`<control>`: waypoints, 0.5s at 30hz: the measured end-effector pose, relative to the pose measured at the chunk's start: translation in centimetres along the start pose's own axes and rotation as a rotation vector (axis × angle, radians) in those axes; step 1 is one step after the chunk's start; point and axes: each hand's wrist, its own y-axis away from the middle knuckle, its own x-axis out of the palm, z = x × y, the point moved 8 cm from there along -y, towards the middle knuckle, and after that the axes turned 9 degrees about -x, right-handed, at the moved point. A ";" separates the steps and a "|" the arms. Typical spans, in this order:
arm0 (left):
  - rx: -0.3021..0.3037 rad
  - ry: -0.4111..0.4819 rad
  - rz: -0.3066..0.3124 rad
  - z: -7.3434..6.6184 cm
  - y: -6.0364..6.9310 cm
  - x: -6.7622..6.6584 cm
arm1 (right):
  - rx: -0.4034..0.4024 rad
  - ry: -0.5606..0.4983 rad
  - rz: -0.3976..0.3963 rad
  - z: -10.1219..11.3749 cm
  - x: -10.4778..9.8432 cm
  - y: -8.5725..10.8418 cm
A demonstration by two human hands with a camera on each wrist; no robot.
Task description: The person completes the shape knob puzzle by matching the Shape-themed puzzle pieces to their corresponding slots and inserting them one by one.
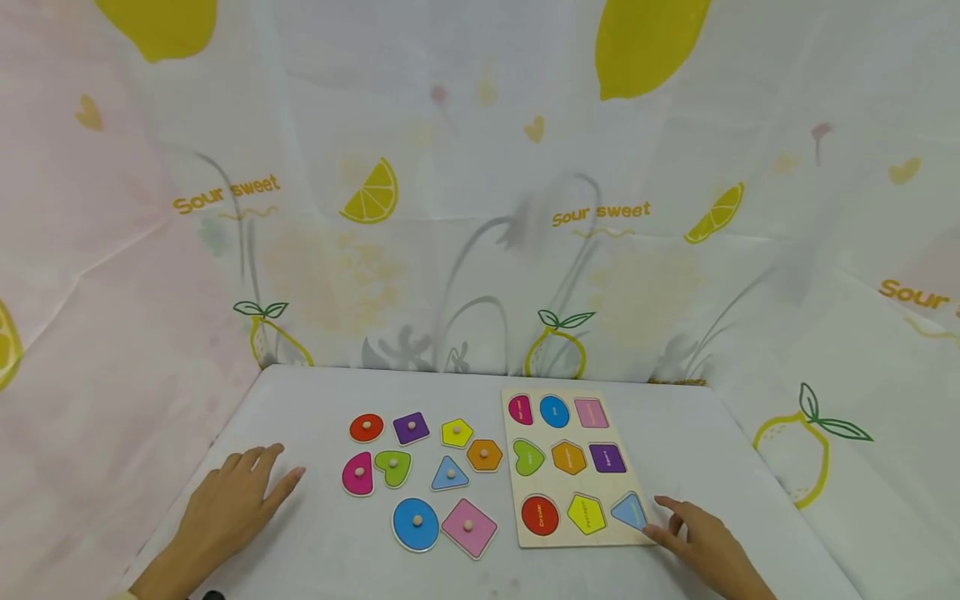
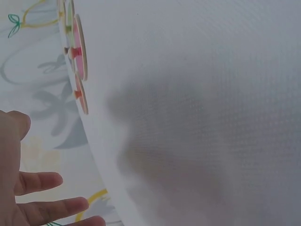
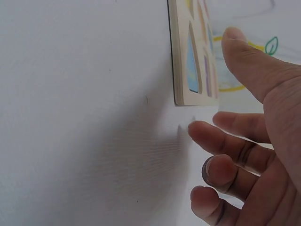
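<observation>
In the head view the left hand [image 1: 228, 504] is at the table's left with fingers spread, holding nothing; the magenta half-round piece [image 1: 357, 474] is the nearest piece to it. The right hand [image 1: 705, 542] is beside the lower right corner of the wooden board [image 1: 513, 492], thumb near the light blue triangle slot [image 1: 629, 511]; whether it touches the board is unclear. Nothing is in its fingers. In the right wrist view the fingers of the right hand [image 3: 254, 141] are bent loosely near the board's corner [image 3: 188, 100]. The left wrist view shows the left hand [image 2: 37, 188] with fingers apart.
Several knobbed pieces lie between the hands, among them a red circle [image 1: 366, 427], purple square [image 1: 411, 427], green heart [image 1: 393, 468], blue round [image 1: 416, 525] and pink piece [image 1: 469, 528]. A lemon-print cloth [image 1: 465, 167] stands behind the white table [image 1: 315, 542].
</observation>
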 end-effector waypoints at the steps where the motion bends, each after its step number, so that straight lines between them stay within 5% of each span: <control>1: -0.002 0.015 0.009 -0.1 0.0 0.1 | 0.003 -0.001 0.002 -0.1 0.1 -0.1; 8: -0.011 0.145 0.048 -0.5 -0.1 0.9 | 0.021 -0.014 0.028 -0.3 1.0 -0.7; 15: -0.017 0.162 0.080 -0.9 -0.4 1.9 | 0.006 -0.053 0.018 -0.6 1.7 -0.8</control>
